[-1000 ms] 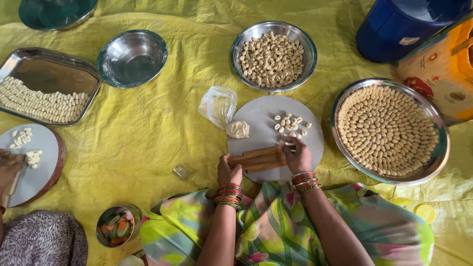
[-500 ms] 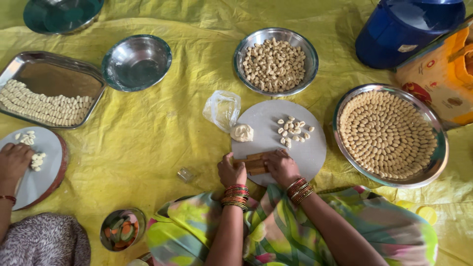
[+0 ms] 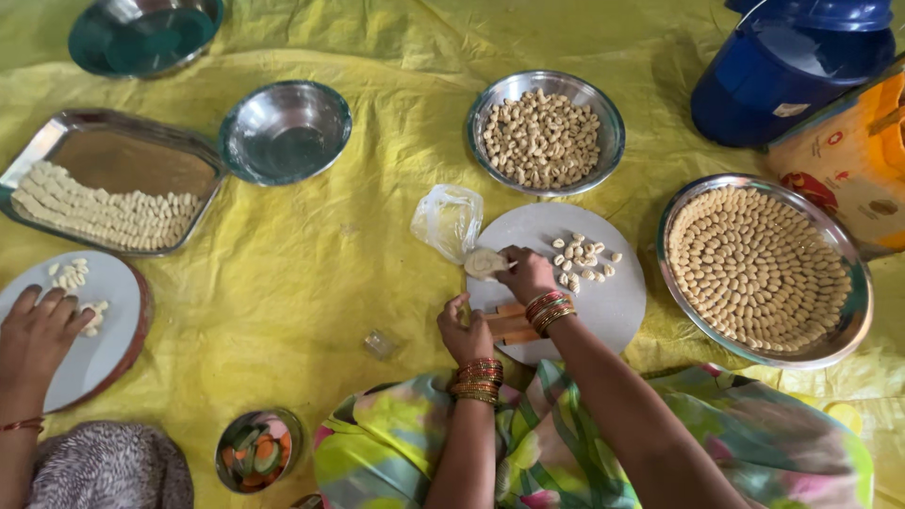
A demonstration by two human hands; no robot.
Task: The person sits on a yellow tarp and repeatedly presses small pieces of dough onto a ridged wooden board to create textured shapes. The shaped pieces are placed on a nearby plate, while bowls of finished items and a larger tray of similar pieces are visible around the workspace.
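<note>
Right hand (image 3: 526, 273): fingers closed on a pale lump of dough (image 3: 485, 263) at the left edge of a round grey board (image 3: 603, 306).
Left hand (image 3: 465, 332): just below the right, fingers curled onto the end of a wooden press (image 3: 510, 325) that lies on the board; most of the press is hidden under the right wrist.
Small shaped dough pieces (image 3: 584, 259): loose on the board, just right of the right hand.
Clear plastic bag (image 3: 448, 221): crumpled, just above and left of the dough lump, contents not legible.
Steel bowl (image 3: 548, 133) of shaped pieces: above both hands.
Wide steel plate (image 3: 765, 269) with pieces in rings: well right of the hands.
Blue lidded container (image 3: 790, 66): upper right, cut off by the frame.
Orange printed package (image 3: 853, 155): beside it, cut off at the right edge.
Another person's hand (image 3: 38, 335): far left, flat on a second board (image 3: 104, 325).
All rest on a yellow sheet (image 3: 302, 273).
</note>
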